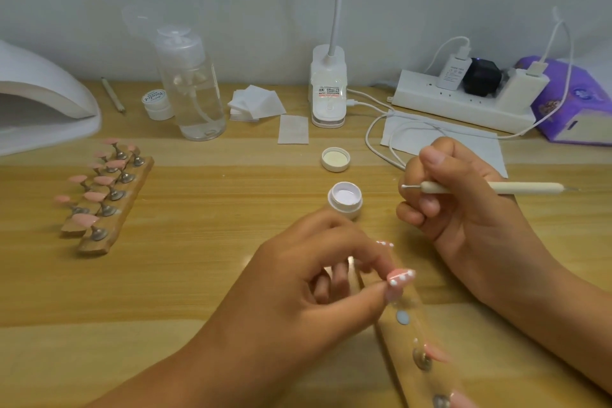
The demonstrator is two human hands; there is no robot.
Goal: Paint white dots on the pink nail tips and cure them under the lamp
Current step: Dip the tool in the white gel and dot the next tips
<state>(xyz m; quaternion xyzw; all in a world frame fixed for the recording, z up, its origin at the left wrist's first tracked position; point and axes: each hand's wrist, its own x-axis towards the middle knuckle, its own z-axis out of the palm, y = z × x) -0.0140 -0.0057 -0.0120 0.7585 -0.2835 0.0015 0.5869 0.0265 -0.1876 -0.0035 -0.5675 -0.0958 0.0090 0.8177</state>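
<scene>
A pink nail tip (400, 276) edged with white dots sits near the table's (231, 242) front edge, over the far end of a wooden holder strip (397, 338). The left hand (311, 278) has its grip narrowed on it, thumb and forefinger pinching it from the left; whether it is seated on the strip I cannot tell. A second dotted tip (385, 243) shows just behind the fingers.

To the right, well apart from the tip, the right hand (463, 205) grips a dotting tool (490, 188) lying level, its white-loaded ball end pointing left. Between the hands, just behind the left, stands an open jar of white gel (345, 200), with its lid (335, 159) upturned behind it.

Toward the left edge lie two more strips (132, 189) carrying plain pink tips (104, 179). The curing lamp (43, 103) fills the back left corner. Along the back edge stand a pump bottle (195, 89), cotton pads (255, 103), a clip lamp (328, 89), a power strip (463, 103) and a purple tissue pack (576, 103).
</scene>
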